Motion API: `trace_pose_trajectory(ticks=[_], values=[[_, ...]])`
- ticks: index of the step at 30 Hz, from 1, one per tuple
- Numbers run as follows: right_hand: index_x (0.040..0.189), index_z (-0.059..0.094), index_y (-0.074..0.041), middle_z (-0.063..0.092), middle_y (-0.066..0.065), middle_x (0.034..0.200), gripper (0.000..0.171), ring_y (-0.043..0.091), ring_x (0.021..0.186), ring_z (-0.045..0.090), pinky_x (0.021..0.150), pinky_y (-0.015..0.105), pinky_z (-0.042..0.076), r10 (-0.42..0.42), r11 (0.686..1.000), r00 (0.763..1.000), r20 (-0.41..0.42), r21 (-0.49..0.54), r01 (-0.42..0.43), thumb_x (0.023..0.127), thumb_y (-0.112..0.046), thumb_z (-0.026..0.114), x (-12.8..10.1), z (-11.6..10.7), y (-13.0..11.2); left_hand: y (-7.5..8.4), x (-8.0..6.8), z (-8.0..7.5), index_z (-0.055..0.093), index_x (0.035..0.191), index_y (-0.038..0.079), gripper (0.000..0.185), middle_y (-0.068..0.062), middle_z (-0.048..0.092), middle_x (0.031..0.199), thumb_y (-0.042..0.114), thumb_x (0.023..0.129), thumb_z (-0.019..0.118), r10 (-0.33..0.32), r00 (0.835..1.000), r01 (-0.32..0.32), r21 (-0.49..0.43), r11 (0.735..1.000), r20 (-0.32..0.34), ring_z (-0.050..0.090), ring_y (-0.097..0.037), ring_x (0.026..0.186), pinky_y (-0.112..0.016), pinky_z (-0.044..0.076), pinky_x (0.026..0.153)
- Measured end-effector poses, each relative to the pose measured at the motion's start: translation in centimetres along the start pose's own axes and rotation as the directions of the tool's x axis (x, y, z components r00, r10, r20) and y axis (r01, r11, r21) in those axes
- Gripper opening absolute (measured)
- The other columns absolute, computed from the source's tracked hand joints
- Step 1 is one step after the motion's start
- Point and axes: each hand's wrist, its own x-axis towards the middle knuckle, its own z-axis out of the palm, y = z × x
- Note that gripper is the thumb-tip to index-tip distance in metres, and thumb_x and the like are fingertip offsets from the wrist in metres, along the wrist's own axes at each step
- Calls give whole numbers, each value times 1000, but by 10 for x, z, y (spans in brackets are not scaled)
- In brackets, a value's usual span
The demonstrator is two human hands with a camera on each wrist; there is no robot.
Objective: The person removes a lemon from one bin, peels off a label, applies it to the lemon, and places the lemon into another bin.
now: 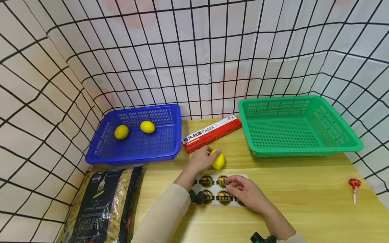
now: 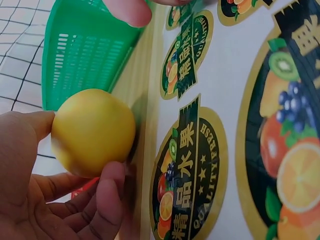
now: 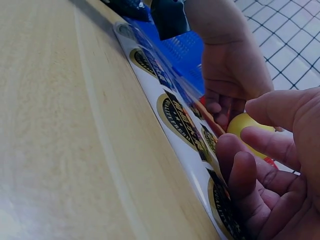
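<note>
My left hand (image 1: 202, 159) grips a yellow lemon (image 1: 218, 159) behind the sticker sheet. In the left wrist view, the thumb is on one side of the lemon (image 2: 93, 132) and the fingers curl against another. A white sheet of round fruit stickers (image 1: 214, 176), black and gold with Chinese lettering, lies flat on the table. Over the sheet's right part, my right hand (image 1: 247, 193) has loosely bent fingers. The right wrist view shows its thumb and fingers (image 3: 272, 110) apart, holding nothing; whether a fingertip touches the sheet I cannot tell.
A blue basket (image 1: 133, 158) with two lemons (image 1: 147, 127) stands at the left, a green basket (image 1: 304, 149) at the right. Between them lies a red-and-white pasta box (image 1: 212, 133). A penne bag (image 1: 100, 202) is at front left, a red lollipop (image 1: 354, 183) far right. Black wire mesh (image 1: 194, 57) surrounds the table.
</note>
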Motion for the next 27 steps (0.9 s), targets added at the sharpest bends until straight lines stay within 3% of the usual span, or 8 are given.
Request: trace_pose_trajectory(ticks=[9, 15, 22, 27], values=[[127, 63, -4, 70, 11, 94, 34, 11, 74, 62, 65, 23, 50, -21, 1000, 1000, -6, 18, 21, 100, -24, 67, 1, 0, -1, -2, -3, -1, 65, 121, 15, 55, -8, 72, 113, 63, 98, 52, -15, 1000, 15, -14, 1000, -17, 66, -24, 99, -39, 54, 86], [124, 64, -4, 69, 9, 92, 33, 10, 72, 61, 63, 23, 49, -20, 1000, 1000, -13, 2, 20, 99, -25, 68, 0, 1, -3, -11, -12, -6, 58, 135, 12, 62, -13, 71, 121, 62, 98, 53, -24, 998, 18, -102, 995, -54, 66, -30, 112, -46, 54, 95], [121, 65, -5, 68, 8, 90, 31, 10, 70, 61, 61, 23, 49, 7, 1000, 1000, -22, -5, -8, 99, -26, 68, 0, 2, -2, -19, -34, -12, 64, 120, 12, 49, -9, 67, 103, 55, 96, 62, 22, 987, -48, -165, 985, -158, 62, -23, 90, -38, 53, 75], [120, 65, -4, 67, 8, 89, 29, 10, 69, 61, 60, 23, 49, -3, 1000, 1000, -16, -11, 3, 99, -24, 67, 0, 3, -2, -25, -47, -9, 65, 115, 12, 37, -4, 63, 94, 44, 96, 68, 62, 977, -108, -225, 968, -203, 59, -17, 80, -31, 50, 69]])
